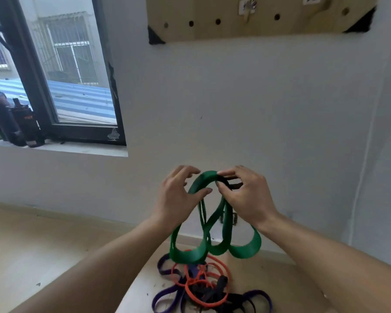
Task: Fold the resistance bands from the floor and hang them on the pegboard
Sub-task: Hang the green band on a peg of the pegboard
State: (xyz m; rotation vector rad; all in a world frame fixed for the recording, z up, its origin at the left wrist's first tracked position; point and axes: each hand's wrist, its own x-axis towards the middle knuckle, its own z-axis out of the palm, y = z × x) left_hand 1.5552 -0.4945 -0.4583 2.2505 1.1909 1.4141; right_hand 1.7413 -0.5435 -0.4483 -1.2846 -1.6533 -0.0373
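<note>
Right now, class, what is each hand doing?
Left hand: holds the green band with its thumb.
Right hand: pinches the same band's top.

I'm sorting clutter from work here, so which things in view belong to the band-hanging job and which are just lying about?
Job:
green band, held up by left hand and right hand
purple bands, orange bands and black bands on the floor
pegboard

Lying about:
bottles on the windowsill
</note>
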